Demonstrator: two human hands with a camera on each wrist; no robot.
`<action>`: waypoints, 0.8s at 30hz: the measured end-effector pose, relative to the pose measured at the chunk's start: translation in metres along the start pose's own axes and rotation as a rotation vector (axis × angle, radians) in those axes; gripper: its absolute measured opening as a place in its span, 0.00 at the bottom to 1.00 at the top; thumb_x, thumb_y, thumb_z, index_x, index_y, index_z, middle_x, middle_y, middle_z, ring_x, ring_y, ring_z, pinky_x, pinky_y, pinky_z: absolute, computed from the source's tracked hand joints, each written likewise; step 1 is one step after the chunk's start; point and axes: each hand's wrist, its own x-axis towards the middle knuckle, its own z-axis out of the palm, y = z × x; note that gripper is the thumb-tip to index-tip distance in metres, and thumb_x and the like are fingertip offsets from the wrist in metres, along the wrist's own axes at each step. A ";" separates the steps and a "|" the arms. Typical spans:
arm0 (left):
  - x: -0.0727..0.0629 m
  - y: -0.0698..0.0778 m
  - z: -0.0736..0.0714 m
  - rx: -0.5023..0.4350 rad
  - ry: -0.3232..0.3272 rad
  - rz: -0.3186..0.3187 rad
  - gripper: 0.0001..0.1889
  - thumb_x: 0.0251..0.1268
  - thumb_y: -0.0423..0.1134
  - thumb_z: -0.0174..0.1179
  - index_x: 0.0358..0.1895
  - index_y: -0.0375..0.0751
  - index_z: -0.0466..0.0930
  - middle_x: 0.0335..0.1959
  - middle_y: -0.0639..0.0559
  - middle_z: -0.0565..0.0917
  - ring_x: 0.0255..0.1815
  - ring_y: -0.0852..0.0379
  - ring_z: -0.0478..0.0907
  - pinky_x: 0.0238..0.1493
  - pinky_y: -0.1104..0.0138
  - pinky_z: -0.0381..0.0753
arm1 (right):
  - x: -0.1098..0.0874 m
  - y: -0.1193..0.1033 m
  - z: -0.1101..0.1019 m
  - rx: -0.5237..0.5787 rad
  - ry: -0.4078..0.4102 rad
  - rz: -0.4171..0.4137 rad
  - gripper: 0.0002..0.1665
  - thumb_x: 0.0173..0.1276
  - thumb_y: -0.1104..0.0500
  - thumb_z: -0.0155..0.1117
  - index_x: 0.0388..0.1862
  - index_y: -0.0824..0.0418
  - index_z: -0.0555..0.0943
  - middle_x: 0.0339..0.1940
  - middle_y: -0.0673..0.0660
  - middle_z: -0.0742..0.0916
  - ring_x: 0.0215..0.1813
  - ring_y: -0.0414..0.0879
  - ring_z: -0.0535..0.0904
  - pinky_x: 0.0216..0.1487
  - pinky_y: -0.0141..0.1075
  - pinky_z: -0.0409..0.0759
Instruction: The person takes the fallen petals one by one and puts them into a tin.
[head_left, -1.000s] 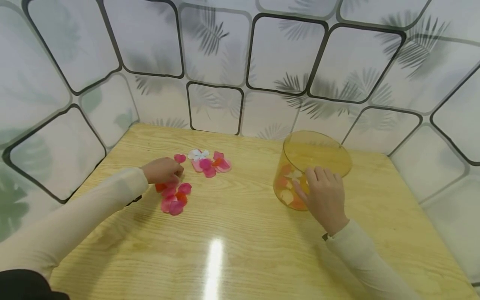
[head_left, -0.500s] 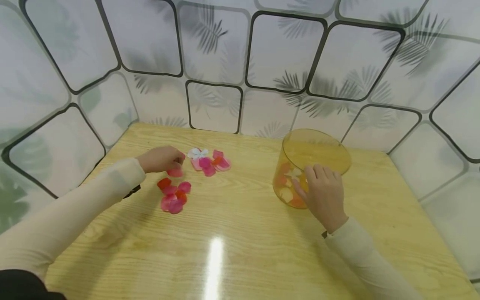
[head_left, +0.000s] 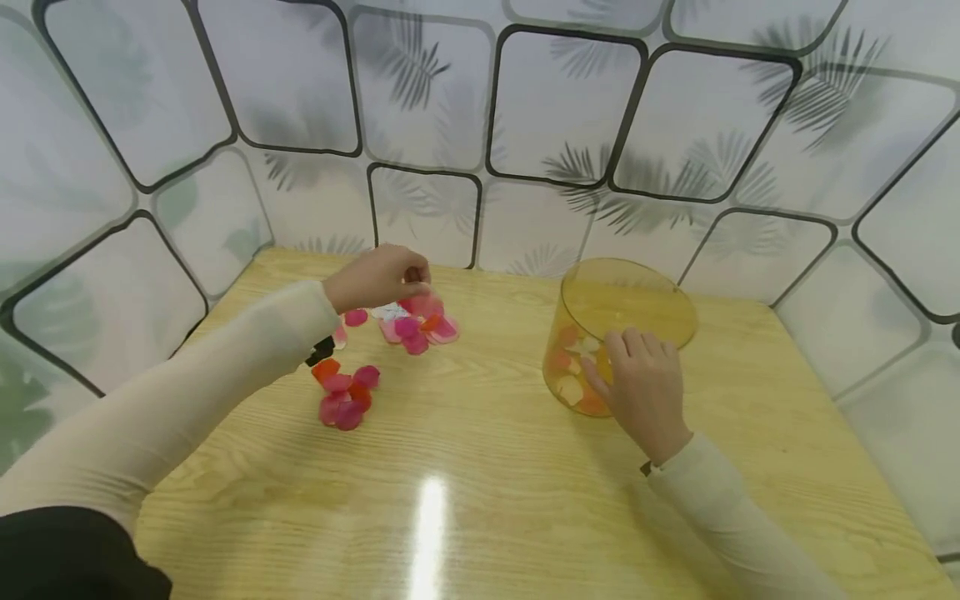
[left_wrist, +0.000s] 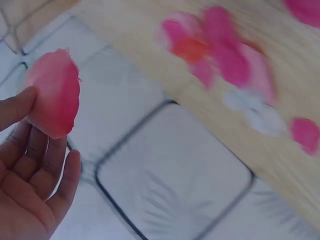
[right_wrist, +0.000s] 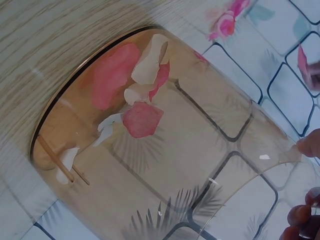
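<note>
Between thumb and fingers my left hand (head_left: 378,277) pinches a pink petal (left_wrist: 55,95), raised above the table at the back left. Just under it lies a cluster of pink, orange and white petals (head_left: 411,335). My right hand (head_left: 647,392) grips the near rim of a clear amber tub (head_left: 556,354), its thumb and fingers on opposite sides of the wall in the right wrist view. Inside the upright tub, pink petals (right_wrist: 143,120) and white petals (right_wrist: 149,61) lie near the bottom.
A second heap of pink and red petals (head_left: 347,402) lies nearer on the wooden table (head_left: 487,467), left of centre. One single petal (head_left: 356,317) sits between the groups. Patterned white curtains (head_left: 427,217) border the table's back and sides.
My left hand has lifted the pink petal away from the left heap and moved right and back, over the rear cluster. The right hand and the tub have stayed put.
</note>
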 end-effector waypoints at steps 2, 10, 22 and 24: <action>0.012 0.019 0.000 -0.018 0.023 0.030 0.06 0.62 0.39 0.62 0.31 0.39 0.81 0.29 0.49 0.83 0.31 0.56 0.75 0.40 0.64 0.78 | 0.000 0.000 0.001 0.004 0.002 0.004 0.20 0.57 0.48 0.62 0.27 0.65 0.72 0.20 0.60 0.76 0.20 0.54 0.70 0.22 0.41 0.62; 0.060 0.093 0.005 -0.026 0.080 0.186 0.07 0.62 0.40 0.61 0.30 0.40 0.81 0.27 0.50 0.80 0.29 0.57 0.69 0.36 0.67 0.70 | 0.000 0.001 0.003 0.029 0.031 0.012 0.20 0.59 0.48 0.59 0.26 0.65 0.71 0.19 0.59 0.74 0.19 0.53 0.68 0.21 0.40 0.60; 0.115 0.165 0.050 0.007 -0.017 0.195 0.09 0.64 0.44 0.58 0.35 0.43 0.82 0.35 0.54 0.83 0.37 0.61 0.76 0.42 0.70 0.76 | 0.000 0.001 0.000 0.003 0.014 0.002 0.21 0.54 0.49 0.66 0.26 0.65 0.70 0.19 0.59 0.74 0.19 0.54 0.69 0.21 0.39 0.61; 0.122 0.170 0.061 0.015 -0.033 0.204 0.09 0.63 0.44 0.59 0.34 0.43 0.82 0.34 0.55 0.83 0.36 0.61 0.75 0.40 0.71 0.75 | 0.000 0.001 0.001 0.009 0.022 0.006 0.21 0.52 0.50 0.66 0.26 0.65 0.70 0.20 0.59 0.74 0.20 0.54 0.70 0.21 0.40 0.61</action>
